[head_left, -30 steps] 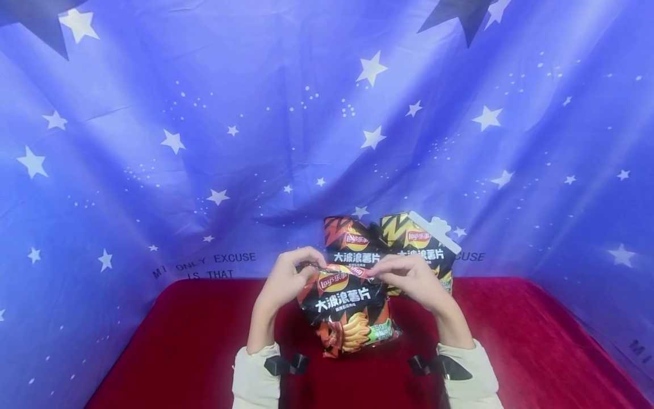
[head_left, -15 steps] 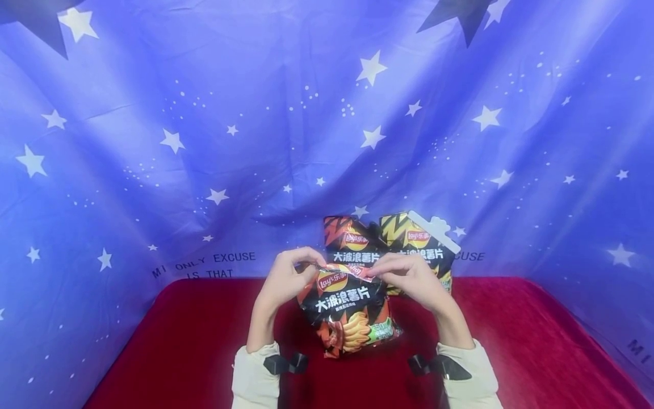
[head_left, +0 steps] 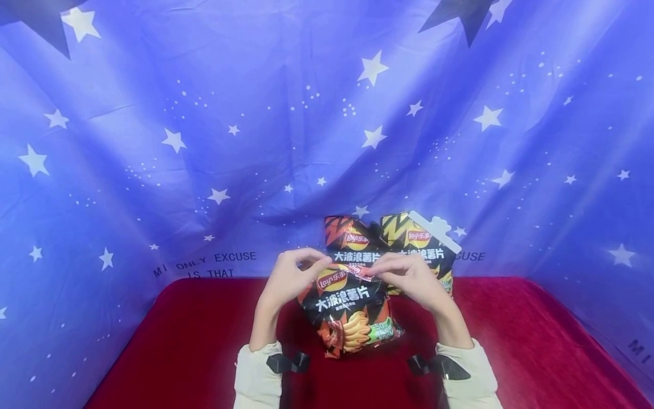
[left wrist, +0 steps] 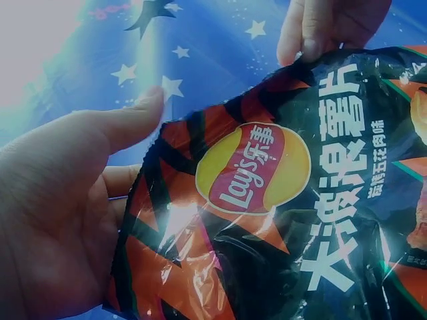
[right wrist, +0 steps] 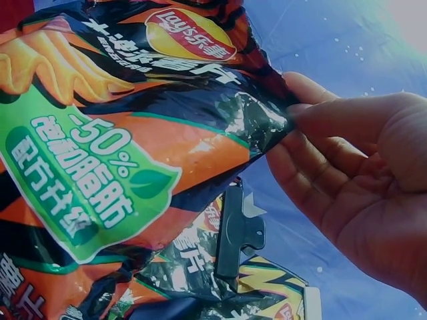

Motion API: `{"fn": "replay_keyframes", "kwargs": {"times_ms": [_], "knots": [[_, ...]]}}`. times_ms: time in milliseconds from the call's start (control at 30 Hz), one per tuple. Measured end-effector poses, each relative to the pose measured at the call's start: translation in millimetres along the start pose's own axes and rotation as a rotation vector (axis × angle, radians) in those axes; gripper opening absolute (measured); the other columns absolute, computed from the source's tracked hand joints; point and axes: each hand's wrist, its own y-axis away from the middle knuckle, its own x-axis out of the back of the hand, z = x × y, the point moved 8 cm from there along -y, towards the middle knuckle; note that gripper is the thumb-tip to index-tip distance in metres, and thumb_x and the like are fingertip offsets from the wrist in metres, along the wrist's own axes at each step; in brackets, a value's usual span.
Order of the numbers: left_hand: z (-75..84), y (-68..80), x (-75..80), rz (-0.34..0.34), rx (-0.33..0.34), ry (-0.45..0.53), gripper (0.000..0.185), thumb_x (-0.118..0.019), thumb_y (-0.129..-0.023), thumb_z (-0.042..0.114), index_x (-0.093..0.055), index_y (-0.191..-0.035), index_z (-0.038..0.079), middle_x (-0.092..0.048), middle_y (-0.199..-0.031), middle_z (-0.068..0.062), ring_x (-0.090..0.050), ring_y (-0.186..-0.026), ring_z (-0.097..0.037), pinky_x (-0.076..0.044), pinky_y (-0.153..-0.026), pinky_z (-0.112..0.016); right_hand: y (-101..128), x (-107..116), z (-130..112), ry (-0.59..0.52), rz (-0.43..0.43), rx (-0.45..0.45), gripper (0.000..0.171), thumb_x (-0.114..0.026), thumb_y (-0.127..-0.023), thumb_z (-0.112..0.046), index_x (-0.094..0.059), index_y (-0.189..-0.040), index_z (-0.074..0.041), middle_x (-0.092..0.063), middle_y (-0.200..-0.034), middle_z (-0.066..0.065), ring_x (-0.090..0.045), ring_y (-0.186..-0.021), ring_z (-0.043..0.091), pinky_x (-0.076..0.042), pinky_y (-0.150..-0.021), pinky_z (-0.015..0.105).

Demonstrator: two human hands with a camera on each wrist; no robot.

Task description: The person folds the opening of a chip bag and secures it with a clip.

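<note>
A black and orange bag of Lay's chips (head_left: 349,309) stands upright over the red table (head_left: 179,352). My left hand (head_left: 291,276) pinches its top left corner, thumb in front (left wrist: 120,123) of the bag (left wrist: 267,200). My right hand (head_left: 403,274) pinches the top right corner, fingers (right wrist: 333,133) curled on the crumpled edge of the bag (right wrist: 120,133). The top seal is folded between both hands.
Two more chip bags (head_left: 352,241) (head_left: 419,244) lean against the blue starry backdrop (head_left: 204,142) behind the held bag. The right one carries a white clip (head_left: 434,230); a dark clip (right wrist: 237,233) shows in the right wrist view.
The left hand's fingers have shifted slightly rightward along the bag's top edge. The bag and right hand are almost unmoved.
</note>
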Motion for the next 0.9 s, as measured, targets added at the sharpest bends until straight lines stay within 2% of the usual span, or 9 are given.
{"fn": "replay_keyframes", "kwargs": {"times_ms": [233,467,533,700,800,867,900], "knots": [[-3.4,-0.4,-2.3,-0.024,0.038,-0.025,0.013,-0.077,-0.092,0.025,-0.081,-0.099,0.015,-0.078,-0.093,-0.002,-0.066,-0.072,-0.011,-0.056,-0.067,-0.028,1.1,1.7,0.8,0.029,0.001,-0.002,0.019,-0.065,-0.094,0.004,-0.079,-0.105,-0.003,-0.077,-0.101,0.011,-0.069,-0.094,0.012,-0.057,-0.075,0.024],[-4.8,-0.9,-6.4,-0.058,0.035,-0.016,0.006,-0.077,-0.091,0.016,-0.080,-0.095,0.013,-0.077,-0.091,-0.004,-0.067,-0.072,-0.012,-0.057,-0.059,-0.028,2.3,0.6,-1.6,0.038,-0.029,-0.001,0.019,-0.064,-0.094,0.005,-0.078,-0.106,0.000,-0.076,-0.100,0.013,-0.067,-0.090,0.010,-0.057,-0.072,0.024],[-4.2,-1.2,-6.6,-0.049,0.034,-0.022,0.005,-0.077,-0.091,0.015,-0.080,-0.094,0.014,-0.077,-0.090,-0.003,-0.066,-0.073,-0.013,-0.056,-0.059,-0.029,2.7,0.9,-2.1,0.047,-0.034,-0.001,0.020,-0.064,-0.094,0.006,-0.078,-0.106,0.000,-0.076,-0.100,0.013,-0.066,-0.090,0.010,-0.056,-0.071,0.024],[-2.5,-2.2,-7.0,-0.009,0.024,-0.053,0.005,-0.078,-0.090,0.012,-0.081,-0.091,0.016,-0.077,-0.089,0.000,-0.064,-0.080,-0.013,-0.055,-0.071,-0.029,3.5,1.6,-1.6,0.069,-0.051,-0.024,0.020,-0.064,-0.095,0.004,-0.078,-0.107,-0.002,-0.076,-0.102,0.011,-0.066,-0.094,0.008,-0.056,-0.072,0.024],[-2.7,-2.7,-7.9,0.007,0.027,-0.052,0.006,-0.078,-0.090,0.011,-0.081,-0.091,0.016,-0.077,-0.089,0.001,-0.064,-0.077,-0.013,-0.055,-0.071,-0.030,3.9,2.2,-1.2,0.090,-0.055,-0.029,0.019,-0.065,-0.094,0.003,-0.079,-0.105,-0.003,-0.076,-0.102,0.010,-0.064,-0.093,0.007,-0.055,-0.071,0.023],[-2.7,-2.9,-8.3,0.014,0.029,-0.052,0.006,-0.077,-0.090,0.010,-0.080,-0.090,0.016,-0.077,-0.089,0.001,-0.064,-0.074,-0.012,-0.055,-0.069,-0.030,4.2,3.0,-0.6,0.092,-0.048,-0.028,0.020,-0.064,-0.093,0.005,-0.079,-0.104,-0.003,-0.075,-0.104,0.011,-0.063,-0.094,0.007,-0.054,-0.065,0.024],[-2.6,-3.0,-8.4,0.017,0.028,-0.052,0.006,-0.077,-0.090,0.010,-0.080,-0.091,0.016,-0.077,-0.089,0.001,-0.064,-0.073,-0.012,-0.055,-0.067,-0.030,4.3,3.8,-0.2,0.088,-0.038,-0.029,0.022,-0.064,-0.093,0.006,-0.079,-0.104,-0.003,-0.074,-0.106,0.012,-0.063,-0.098,0.006,-0.055,-0.069,0.023]]}}
